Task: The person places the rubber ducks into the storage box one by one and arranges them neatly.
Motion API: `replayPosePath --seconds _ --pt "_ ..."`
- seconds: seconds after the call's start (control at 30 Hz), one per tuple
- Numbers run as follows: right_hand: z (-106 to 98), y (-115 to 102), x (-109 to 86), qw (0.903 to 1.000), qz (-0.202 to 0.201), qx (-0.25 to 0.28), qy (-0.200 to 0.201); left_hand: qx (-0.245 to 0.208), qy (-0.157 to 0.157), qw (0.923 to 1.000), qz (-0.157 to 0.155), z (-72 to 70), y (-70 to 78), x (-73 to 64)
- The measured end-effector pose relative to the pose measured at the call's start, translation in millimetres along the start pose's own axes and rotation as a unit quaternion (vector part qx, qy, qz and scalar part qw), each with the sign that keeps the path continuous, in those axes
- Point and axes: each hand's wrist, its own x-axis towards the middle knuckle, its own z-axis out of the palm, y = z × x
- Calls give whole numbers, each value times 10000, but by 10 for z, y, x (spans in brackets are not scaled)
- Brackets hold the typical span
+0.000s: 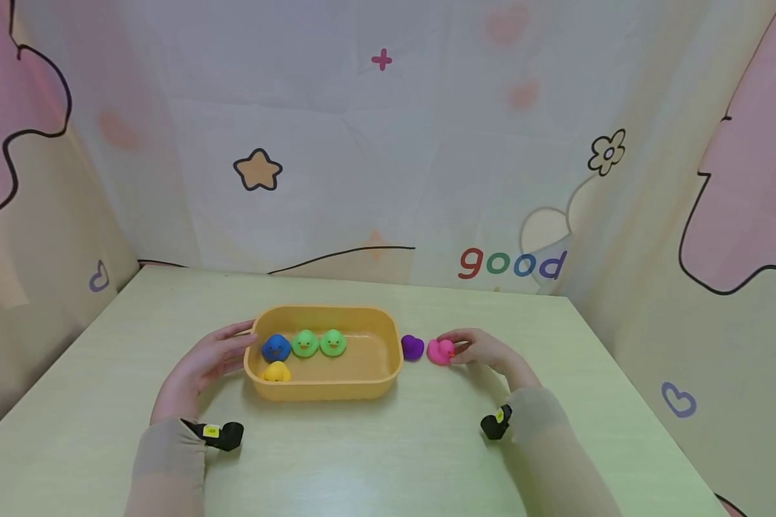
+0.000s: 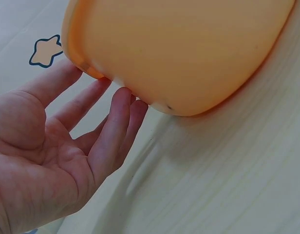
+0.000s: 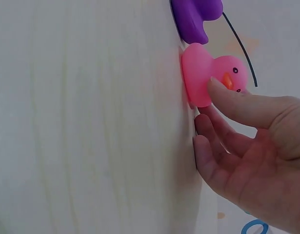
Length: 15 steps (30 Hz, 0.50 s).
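My left hand [image 1: 216,353] touches the left end of an orange-yellow plastic basin [image 1: 326,390]. Its extended fingers [image 2: 121,105] rest against the basin's outer wall and just under the rim. Inside, toward the left, sit a blue toy duck [image 1: 276,348], two green ducks [image 1: 305,344] and a yellow duck [image 1: 276,372]. My right hand [image 1: 484,352] pinches a pink rubber duck [image 3: 196,73] on the table, thumb across its front by the orange beak, fingers behind. A purple duck [image 1: 412,348] stands between the pink one and the basin's right end.
A pale wooden table [image 1: 336,459] carries everything. Behind it hangs a printed cloth backdrop [image 1: 336,179] with a star and the word "good", and similar cloth closes both sides. Black wrist cameras [image 1: 222,435] are strapped on both sleeves.
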Motion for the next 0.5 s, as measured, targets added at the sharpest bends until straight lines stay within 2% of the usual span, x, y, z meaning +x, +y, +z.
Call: replayPosePath --seconds 0.33,0.5 --pt "41 3 11 9997 -91 32 241 -92 10 10000 12 -9 8 -3" --pt "45 3 1 9990 -29 346 265 -95 1 10000 -10 -11 1 8"
